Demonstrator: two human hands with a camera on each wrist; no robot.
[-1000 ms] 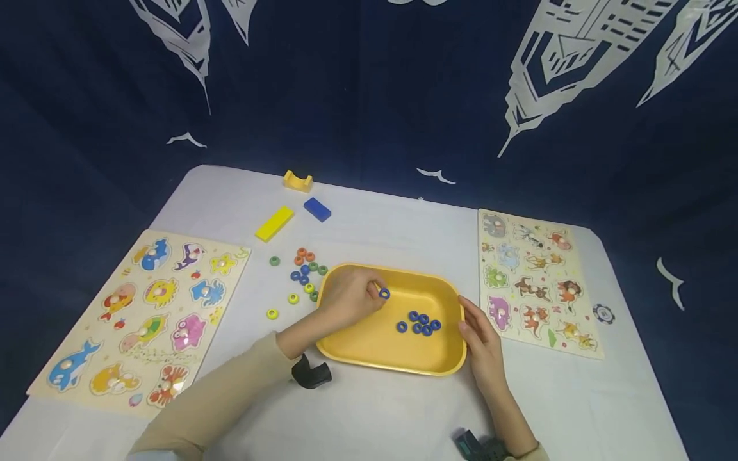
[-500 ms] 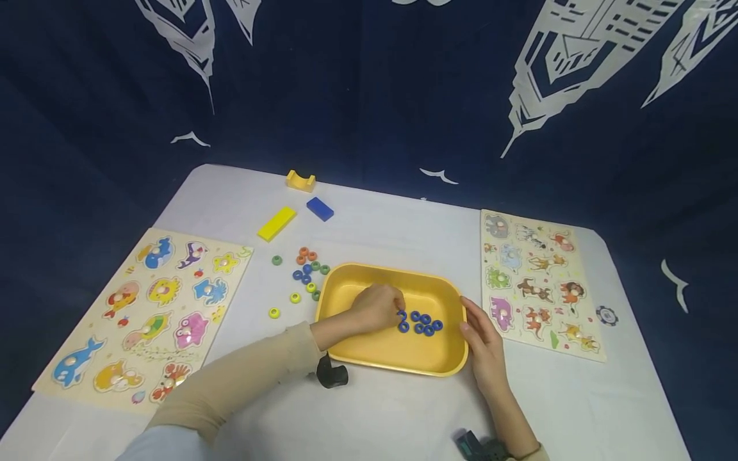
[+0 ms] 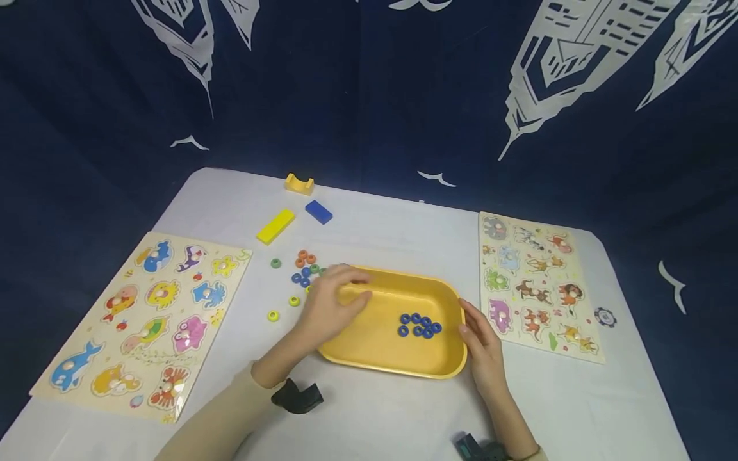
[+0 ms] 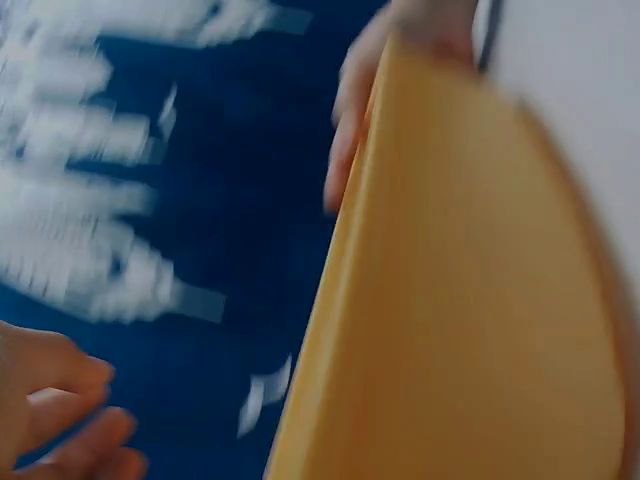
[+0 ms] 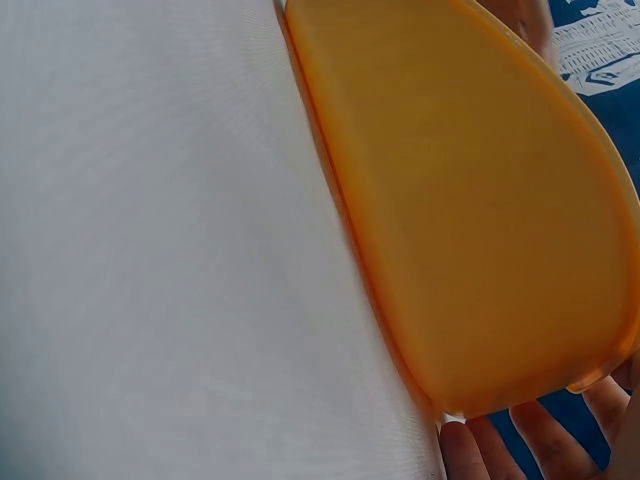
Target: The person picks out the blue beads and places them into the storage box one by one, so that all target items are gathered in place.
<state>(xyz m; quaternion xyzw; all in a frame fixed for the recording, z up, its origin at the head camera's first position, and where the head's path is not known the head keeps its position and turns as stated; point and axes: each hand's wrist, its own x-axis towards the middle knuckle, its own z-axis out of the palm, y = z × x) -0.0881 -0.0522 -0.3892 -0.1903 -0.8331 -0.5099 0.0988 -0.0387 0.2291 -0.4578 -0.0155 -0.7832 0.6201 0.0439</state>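
Leftward across a yellow, rounded rectangular plastic tray [image 3: 369,346], the bare left hand [image 3: 330,306] has drawn back since the earlier frame, thumb and fingers apart over the left end. The bare right hand [image 3: 485,349] touches the right rim; whether clamped, I cannot tell. Inside, right of centre, lie 7 blue, ring-shaped beads [image 3: 428,335].

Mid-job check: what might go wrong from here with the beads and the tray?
1. The blue beads outside the tray sit close to green beads and orange beads; a pick might scatter them.
2. The left grip reaches across the tray's left rim and might bump it.
3. The blue beads inside are loose; they might slide if the right grip tips the tray.
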